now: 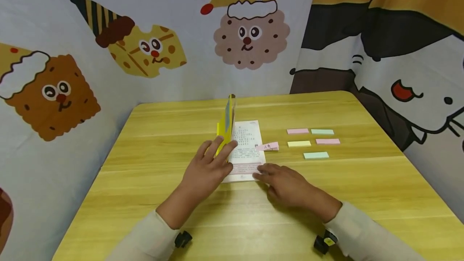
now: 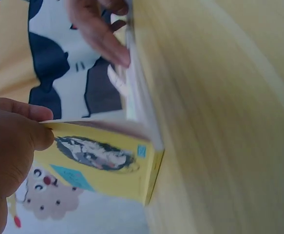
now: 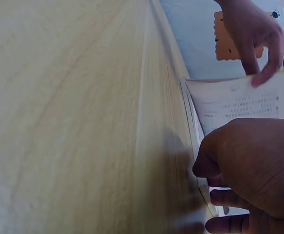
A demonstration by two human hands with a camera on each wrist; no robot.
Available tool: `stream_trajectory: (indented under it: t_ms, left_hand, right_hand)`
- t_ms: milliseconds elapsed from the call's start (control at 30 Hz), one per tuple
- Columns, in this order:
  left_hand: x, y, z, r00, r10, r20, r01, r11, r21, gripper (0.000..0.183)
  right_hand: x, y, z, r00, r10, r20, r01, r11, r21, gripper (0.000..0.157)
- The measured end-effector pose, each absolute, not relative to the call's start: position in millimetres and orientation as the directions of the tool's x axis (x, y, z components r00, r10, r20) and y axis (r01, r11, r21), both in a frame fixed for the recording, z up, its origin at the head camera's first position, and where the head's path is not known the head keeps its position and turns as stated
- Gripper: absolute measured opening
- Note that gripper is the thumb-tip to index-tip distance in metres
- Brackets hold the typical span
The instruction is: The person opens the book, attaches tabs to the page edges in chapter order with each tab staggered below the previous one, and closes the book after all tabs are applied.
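A book [image 1: 248, 132] with a yellow cover [image 2: 127, 178] lies on the table, its front part raised upright on the left. My left hand [image 1: 208, 172] pinches the edge of that raised cover and its pages between thumb and fingers, as the left wrist view shows. At the lower right corner of the flat printed page, the fingers of my right hand [image 1: 286, 182] rest loosely extended. A pink sticky tab [image 1: 270, 146] with handwriting sticks out past the page's right edge. Part of the cover is hidden behind my left hand in the head view.
To the right of the book, several paper strips lie on the wooden table [image 1: 362, 196]: pink [image 1: 328, 141], yellow [image 1: 299, 144] and pale green [image 1: 316, 155] ones. A cartoon-printed curtain [image 1: 203, 83] hangs behind the table.
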State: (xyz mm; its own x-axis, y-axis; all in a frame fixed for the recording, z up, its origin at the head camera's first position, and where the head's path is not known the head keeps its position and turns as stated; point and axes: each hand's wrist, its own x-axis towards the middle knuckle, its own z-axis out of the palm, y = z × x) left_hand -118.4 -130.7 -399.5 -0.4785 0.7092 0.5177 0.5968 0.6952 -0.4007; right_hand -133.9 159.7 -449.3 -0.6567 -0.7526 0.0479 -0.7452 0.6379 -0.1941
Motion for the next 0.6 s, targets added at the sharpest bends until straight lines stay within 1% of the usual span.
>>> stream_trajectory:
  t_ms: [67,233,333,467,600]
  left_hand:
    - [-121.6,-122.3,-402.1,-0.483,0.725,0.490,0.624,0.678,-0.388,0.017]
    - [-127.3,-103.8,-410.8,-0.536,0.766,0.354,0.697,0.639,-0.325,0.020]
    - [-130.4,-93.9,-417.6,-0.551,0.790,0.268,0.701,0.613,-0.365,0.021]
    - [-132.1,-83.5,-426.2,-0.560,0.812,0.165,0.704,0.571,-0.421,0.021]
    - [-132.4,-76.2,-431.8,-0.580,0.810,0.080,0.726,0.559,-0.400,0.020]
  right_hand:
    - [-134.0,160.2,-448.5,-0.655,-0.754,0.049,-0.746,0.635,-0.200,0.049]
    - [-132.8,161.7,-449.3,-0.649,-0.758,0.060,-0.753,0.630,-0.189,0.051]
    - [-133.0,162.4,-450.2,-0.644,-0.762,0.070,-0.761,0.627,-0.168,0.052]
    - [-133.9,162.7,-451.7,-0.637,-0.767,0.072,-0.767,0.622,-0.159,0.048]
    - [-134.4,162.7,-453.2,-0.639,-0.767,0.065,-0.765,0.623,-0.165,0.045]
